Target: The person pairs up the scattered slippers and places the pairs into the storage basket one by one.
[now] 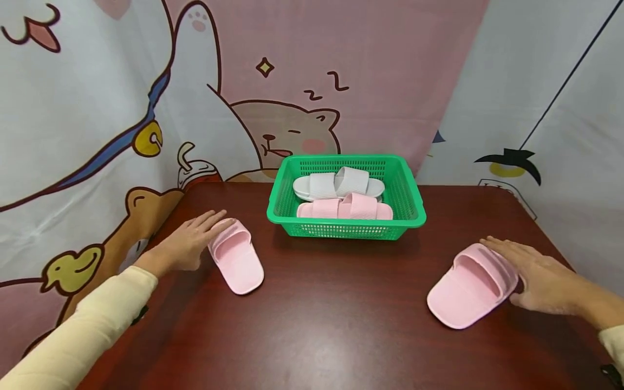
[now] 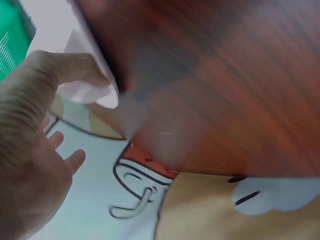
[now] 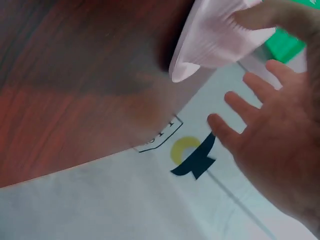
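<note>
On the left of the table lies a pink slipper (image 1: pixel 241 266), its toe end pointing away. My left hand (image 1: pixel 191 242) is at that toe end, fingers stretched out; in the left wrist view the thumb (image 2: pixel 82 69) overlaps the slipper, and whether it presses is hard to tell. A second pink slipper (image 1: pixel 455 299) lies on the right, toe end toward my right hand (image 1: pixel 551 279). That hand's fingers are extended and spread beside the strap, with the thumb (image 3: pixel 255 17) over the slipper in the right wrist view. Neither hand is curled round a slipper.
A green plastic basket (image 1: pixel 346 230) stands at the back middle of the brown table (image 1: pixel 317 325). Inside are white slippers (image 1: pixel 323 185) behind pink slippers (image 1: pixel 325 209). A cartoon-printed cloth (image 1: pixel 390 70) hangs behind and along the sides.
</note>
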Tool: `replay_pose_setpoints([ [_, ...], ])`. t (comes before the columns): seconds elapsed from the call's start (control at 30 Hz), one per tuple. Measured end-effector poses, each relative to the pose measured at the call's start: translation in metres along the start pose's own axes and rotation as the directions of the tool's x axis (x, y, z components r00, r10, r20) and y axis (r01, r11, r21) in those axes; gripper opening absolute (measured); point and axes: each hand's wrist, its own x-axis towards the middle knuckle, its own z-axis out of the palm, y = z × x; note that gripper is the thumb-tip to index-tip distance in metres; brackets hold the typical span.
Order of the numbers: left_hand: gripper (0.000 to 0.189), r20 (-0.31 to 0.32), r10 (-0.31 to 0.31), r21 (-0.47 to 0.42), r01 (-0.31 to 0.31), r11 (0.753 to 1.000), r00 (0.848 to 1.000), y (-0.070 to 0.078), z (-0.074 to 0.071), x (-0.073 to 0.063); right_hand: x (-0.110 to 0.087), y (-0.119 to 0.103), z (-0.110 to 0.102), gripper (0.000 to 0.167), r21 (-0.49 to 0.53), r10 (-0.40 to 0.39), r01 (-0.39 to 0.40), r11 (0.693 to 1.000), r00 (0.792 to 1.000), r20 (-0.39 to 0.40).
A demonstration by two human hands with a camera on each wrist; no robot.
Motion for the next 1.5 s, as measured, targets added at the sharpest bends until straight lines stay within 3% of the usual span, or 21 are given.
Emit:
replay_pose_setpoints([
  [0.1,0.119,0.067,0.080,0.098,-0.086,0.991,0.995,0.000,0.004,0.010,-0.002,0.002,0.005,0.125,-0.074,-0.075,0.077,0.994,0.997,0.032],
  [0.2,0.123,0.116,0.143,0.212,-0.166,0.963,0.983,-0.001,0.007,0.021,0.000,0.002,0.011,0.120,-0.137,-0.133,0.134,0.982,0.991,0.016],
  [0.37,0.102,0.156,0.256,0.371,-0.296,0.880,0.954,-0.001,0.004,0.035,0.010,0.003,0.012,0.106,-0.273,-0.261,0.239,0.932,0.964,-0.049],
  [0.47,0.095,0.174,0.259,0.403,-0.309,0.862,0.950,0.000,0.002,0.039,0.016,0.003,0.010,0.105,-0.309,-0.292,0.260,0.915,0.955,-0.060],
  [0.57,0.092,0.165,0.253,0.381,-0.298,0.875,0.953,0.000,0.002,0.040,0.017,0.003,0.007,0.112,-0.288,-0.273,0.245,0.926,0.960,-0.059],
  [0.77,0.089,0.088,0.196,0.231,-0.211,0.950,0.977,0.002,0.002,0.030,0.014,-0.001,0.007,0.108,-0.237,-0.291,0.258,0.937,0.950,-0.113],
  [0.87,0.092,0.040,0.156,0.183,-0.161,0.970,0.987,0.004,-0.002,0.022,0.014,-0.006,0.008,0.106,-0.206,-0.269,0.241,0.948,0.956,-0.118],
  [0.97,0.096,0.002,0.141,0.143,-0.139,0.980,0.990,0.008,-0.006,0.016,0.015,-0.012,0.006,0.103,-0.185,-0.235,0.210,0.960,0.964,-0.122],
  [1.17,0.097,-0.054,0.125,0.038,-0.123,0.992,0.991,0.018,-0.008,0.010,0.018,-0.024,0.001,0.096,-0.198,-0.243,0.211,0.957,0.958,-0.151],
  [1.5,0.112,-0.024,0.063,-0.064,-0.065,0.996,0.998,0.048,0.000,0.002,0.016,-0.046,0.003,0.094,-0.178,-0.255,0.226,0.958,0.953,-0.163],
])
